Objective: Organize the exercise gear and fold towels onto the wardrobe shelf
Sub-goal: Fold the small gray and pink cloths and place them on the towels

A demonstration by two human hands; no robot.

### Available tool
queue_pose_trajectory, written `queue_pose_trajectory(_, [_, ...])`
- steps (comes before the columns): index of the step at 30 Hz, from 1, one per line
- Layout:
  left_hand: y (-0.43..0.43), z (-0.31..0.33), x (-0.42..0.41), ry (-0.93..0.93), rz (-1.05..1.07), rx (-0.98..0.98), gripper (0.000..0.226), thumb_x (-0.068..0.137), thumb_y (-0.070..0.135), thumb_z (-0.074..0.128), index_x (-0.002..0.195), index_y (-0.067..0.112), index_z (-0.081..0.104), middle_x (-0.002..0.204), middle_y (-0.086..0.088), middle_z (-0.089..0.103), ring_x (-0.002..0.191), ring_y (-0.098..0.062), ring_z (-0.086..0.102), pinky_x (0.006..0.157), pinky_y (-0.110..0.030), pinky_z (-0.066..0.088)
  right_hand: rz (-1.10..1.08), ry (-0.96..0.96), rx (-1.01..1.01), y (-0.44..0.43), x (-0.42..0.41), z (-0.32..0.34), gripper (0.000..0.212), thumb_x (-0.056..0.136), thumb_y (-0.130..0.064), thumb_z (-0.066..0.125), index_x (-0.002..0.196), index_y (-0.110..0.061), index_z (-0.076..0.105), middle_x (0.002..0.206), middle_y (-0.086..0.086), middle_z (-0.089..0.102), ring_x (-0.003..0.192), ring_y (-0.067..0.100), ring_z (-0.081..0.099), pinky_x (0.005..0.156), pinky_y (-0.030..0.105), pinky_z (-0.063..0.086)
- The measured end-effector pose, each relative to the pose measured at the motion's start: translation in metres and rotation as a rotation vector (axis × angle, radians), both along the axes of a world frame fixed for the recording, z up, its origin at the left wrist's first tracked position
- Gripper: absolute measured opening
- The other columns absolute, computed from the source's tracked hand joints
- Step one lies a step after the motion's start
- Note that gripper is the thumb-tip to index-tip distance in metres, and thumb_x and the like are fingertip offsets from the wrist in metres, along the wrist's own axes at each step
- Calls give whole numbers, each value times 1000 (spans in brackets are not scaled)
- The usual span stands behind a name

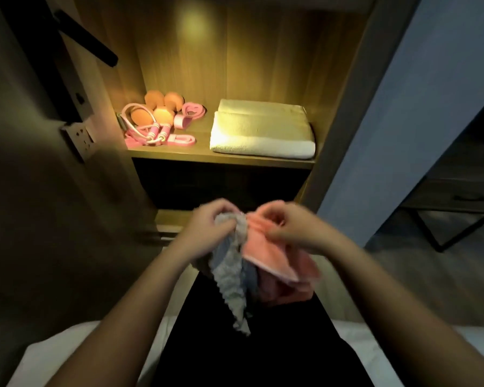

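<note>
Lit wooden wardrobe shelf holds sorted things; two cloths are still in hand.
Folded cream bath towel lies right and pink-and-orange exercise gear is grouped left. Below, the left hand pinches a crumpled grey towel and the right hand a coral-pink towel, probably separating them for folding.

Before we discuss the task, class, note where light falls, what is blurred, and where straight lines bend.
Head view: warm light falls on the shelf, brightest on the folded white towel and exercise gear, the room around dim; the left hand and right hand, gripping the grey cloth and pink cloth, are motion-blurred; the wardrobe side leans from wide-angle distortion.
</note>
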State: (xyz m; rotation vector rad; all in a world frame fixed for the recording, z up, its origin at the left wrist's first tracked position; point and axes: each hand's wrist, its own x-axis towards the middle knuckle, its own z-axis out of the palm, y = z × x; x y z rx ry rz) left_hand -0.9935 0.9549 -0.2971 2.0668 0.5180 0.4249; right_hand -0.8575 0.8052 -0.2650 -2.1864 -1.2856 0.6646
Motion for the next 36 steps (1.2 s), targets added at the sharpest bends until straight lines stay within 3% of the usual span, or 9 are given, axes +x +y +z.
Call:
queue_pose_trajectory(4, [-14,-90,-16,165,29,-92,15,89,10,61,95,23,64,97,8,65,97,-9,59,77,-13,41,-76,-78,-142,-15,-23,-101,3,87,-20,61,85,-18,60,89,10,67,84,25,61,61,29,32])
queue_pose_trajectory(10, [-6,-84,-20,145,-46,-168,18,90,4,56,94,20,64,93,6,64,81,-6,59,70,-17,44,15,-77,-110,-14,-11,-87,32,85,-34,64,61,-28,44,64,-9,50,62,11,45,59,32,33])
queue_pose_trajectory(14, [8,-46,-21,5,-78,-259,13,90,8,54,87,17,63,87,3,62,82,-9,58,76,-27,46,110,-302,-130,-10,4,-66,25,83,-38,64,68,-22,53,112,0,53,103,20,48,83,36,41])
queue_pose_trajectory(18, [24,-6,-20,-281,111,-389,10,78,18,50,80,18,59,72,8,56,69,-9,50,61,-27,41,357,74,-231,-11,-4,-69,28,83,-14,66,65,-14,45,75,1,46,64,9,47,61,29,38])
queue_pose_trajectory(22, [37,16,-14,-348,91,-366,11,83,22,50,81,24,60,73,11,58,68,-8,53,58,-21,44,591,337,-337,-11,-19,-76,20,88,-19,65,71,-23,55,69,-9,48,68,5,47,67,32,44])
queue_pose_trajectory(26, [27,-2,5,-60,-32,-253,19,92,18,50,85,31,63,84,11,62,78,-7,60,66,-24,48,384,503,-224,-11,-6,-73,13,93,-17,63,100,-10,73,90,-4,70,82,3,63,79,23,52])
queue_pose_trajectory(29, [10,-35,16,266,-222,-132,19,94,16,53,92,32,64,99,8,63,93,-9,59,77,-23,46,117,401,-6,-15,9,-76,12,91,-20,67,91,-9,71,87,1,70,79,4,62,74,20,49])
queue_pose_trajectory(32, [-3,-54,19,294,-244,-203,14,96,28,54,96,26,68,103,11,64,93,5,57,77,-17,41,-72,336,41,-13,9,-82,30,82,-30,76,101,-12,61,86,-3,63,73,2,56,66,16,45])
queue_pose_trajectory(36, [3,-57,18,324,-105,-447,35,100,41,42,109,22,70,108,1,70,103,-12,64,91,-34,49,-111,248,71,-7,6,-91,28,82,-29,76,100,-15,59,88,1,61,76,15,58,74,33,48])
